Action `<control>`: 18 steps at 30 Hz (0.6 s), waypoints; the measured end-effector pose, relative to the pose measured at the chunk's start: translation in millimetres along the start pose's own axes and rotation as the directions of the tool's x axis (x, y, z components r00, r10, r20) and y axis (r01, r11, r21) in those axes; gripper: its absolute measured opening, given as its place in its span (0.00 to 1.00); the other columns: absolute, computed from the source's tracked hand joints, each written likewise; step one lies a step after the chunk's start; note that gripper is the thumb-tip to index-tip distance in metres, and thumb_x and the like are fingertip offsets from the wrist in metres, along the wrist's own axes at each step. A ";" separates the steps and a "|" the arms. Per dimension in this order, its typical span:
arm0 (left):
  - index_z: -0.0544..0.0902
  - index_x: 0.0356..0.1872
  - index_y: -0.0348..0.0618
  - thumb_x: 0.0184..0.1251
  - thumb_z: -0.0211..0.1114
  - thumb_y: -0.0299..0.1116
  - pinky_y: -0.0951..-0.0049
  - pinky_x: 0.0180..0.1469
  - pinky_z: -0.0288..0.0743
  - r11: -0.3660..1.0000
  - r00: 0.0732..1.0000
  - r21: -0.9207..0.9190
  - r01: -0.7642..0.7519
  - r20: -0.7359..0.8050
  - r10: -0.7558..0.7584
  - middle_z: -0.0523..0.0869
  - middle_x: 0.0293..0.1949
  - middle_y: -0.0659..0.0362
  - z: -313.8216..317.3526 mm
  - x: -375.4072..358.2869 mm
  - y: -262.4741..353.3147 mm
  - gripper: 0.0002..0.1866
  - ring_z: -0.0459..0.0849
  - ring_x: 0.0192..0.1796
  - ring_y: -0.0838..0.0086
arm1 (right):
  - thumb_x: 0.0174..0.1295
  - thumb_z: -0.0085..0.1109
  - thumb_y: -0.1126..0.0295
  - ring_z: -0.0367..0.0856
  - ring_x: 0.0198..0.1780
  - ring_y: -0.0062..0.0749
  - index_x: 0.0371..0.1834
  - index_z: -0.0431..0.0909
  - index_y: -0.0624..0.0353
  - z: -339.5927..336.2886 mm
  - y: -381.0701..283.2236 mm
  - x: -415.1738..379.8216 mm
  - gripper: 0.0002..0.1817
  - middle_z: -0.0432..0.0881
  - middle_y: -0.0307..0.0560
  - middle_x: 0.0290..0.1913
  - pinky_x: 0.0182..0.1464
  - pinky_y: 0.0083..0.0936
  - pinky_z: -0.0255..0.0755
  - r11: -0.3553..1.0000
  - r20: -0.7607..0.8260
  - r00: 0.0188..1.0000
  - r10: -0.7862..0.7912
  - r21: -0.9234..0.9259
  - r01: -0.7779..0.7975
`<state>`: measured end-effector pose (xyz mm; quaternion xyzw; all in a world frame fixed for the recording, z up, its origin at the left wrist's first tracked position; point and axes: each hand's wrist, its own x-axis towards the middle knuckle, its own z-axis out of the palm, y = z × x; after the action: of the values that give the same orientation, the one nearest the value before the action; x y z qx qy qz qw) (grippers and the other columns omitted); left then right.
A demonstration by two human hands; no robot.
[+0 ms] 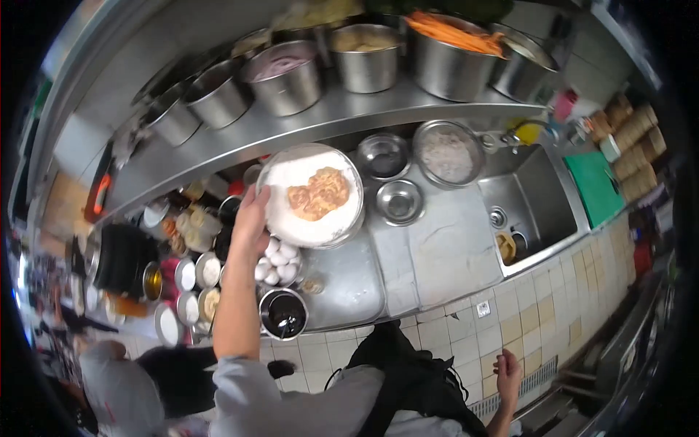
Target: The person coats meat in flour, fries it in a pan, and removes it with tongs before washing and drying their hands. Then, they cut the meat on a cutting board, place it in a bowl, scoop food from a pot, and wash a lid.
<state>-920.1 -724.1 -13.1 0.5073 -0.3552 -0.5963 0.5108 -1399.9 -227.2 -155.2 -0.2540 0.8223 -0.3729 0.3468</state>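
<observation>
My left hand (251, 218) grips the left rim of a wide metal bowl (355, 175), fingers closed on its edge. The bowl is full of white flour-like powder (287, 171), with a wet orange-brown battered clump (320, 195) lying on top. Just below that hand sit white eggs (279, 261) in a heap. Far to the lower right, my right hand (507, 373) hangs over the floor by my side. Its fingers are loosely bent, and nothing shows in it.
Steel pots of cut vegetables, one with orange strips (451, 33), line the shelf (320, 120) above. Small metal bowls (400, 202), a larger filled bowl (448, 153) and a sink (542, 197) stand right. A dark-liquid pot (283, 315) is near the front edge. Another person (120, 390) is lower left.
</observation>
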 end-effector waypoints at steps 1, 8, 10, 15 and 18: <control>0.63 0.74 0.38 0.78 0.58 0.36 0.60 0.62 0.79 0.993 0.997 -0.088 0.075 0.009 -0.074 0.78 0.64 0.48 33.7 -31.6 23.6 0.29 0.81 0.62 0.61 | 0.76 0.56 0.65 0.83 0.44 0.27 0.63 0.75 0.70 -3.5 -8.3 -4.7 0.21 0.84 0.50 0.51 0.43 0.24 0.80 0.999 -0.017 1.000 0.006 0.032 -0.006; 0.64 0.75 0.44 0.75 0.58 0.33 0.59 0.64 0.78 0.924 0.854 -0.046 0.380 0.402 -0.331 0.78 0.66 0.51 164.1 -101.6 -69.7 0.29 0.80 0.65 0.62 | 0.76 0.56 0.66 0.85 0.49 0.31 0.62 0.75 0.69 -24.5 -85.6 -24.3 0.19 0.84 0.52 0.51 0.50 0.28 0.83 0.982 -0.218 0.960 -0.173 0.042 0.186; 0.64 0.74 0.44 0.80 0.55 0.38 0.62 0.64 0.78 0.894 0.791 -0.074 0.441 0.502 -0.349 0.78 0.66 0.53 208.2 -130.9 -116.7 0.26 0.80 0.64 0.63 | 0.74 0.57 0.68 0.85 0.52 0.33 0.63 0.75 0.66 -35.7 -107.8 -31.8 0.19 0.84 0.55 0.52 0.50 0.28 0.83 0.966 -0.263 0.931 -0.254 -0.024 0.257; 0.62 0.74 0.44 0.83 0.53 0.43 0.65 0.65 0.75 0.855 0.563 0.062 0.515 0.727 -0.392 0.76 0.67 0.53 290.2 -238.9 -202.5 0.26 0.77 0.66 0.66 | 0.71 0.61 0.64 0.84 0.49 0.48 0.62 0.76 0.63 -68.8 -156.2 -63.1 0.21 0.83 0.59 0.49 0.50 0.36 0.82 0.882 -0.241 0.861 -0.448 -0.276 0.381; 0.60 0.74 0.41 0.83 0.53 0.44 0.65 0.67 0.73 0.851 0.401 0.145 0.504 0.834 -0.380 0.73 0.69 0.51 312.0 -304.5 -237.9 0.28 0.74 0.68 0.66 | 0.71 0.61 0.62 0.83 0.51 0.54 0.60 0.76 0.63 -94.0 -131.7 -82.6 0.20 0.81 0.60 0.54 0.52 0.38 0.79 0.845 -0.260 0.866 -0.427 -0.456 0.280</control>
<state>-1292.4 -404.7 -90.6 0.1987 -0.3680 -0.8988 0.1312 -1398.3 -208.4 25.4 -0.3985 0.8672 -0.2928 0.0582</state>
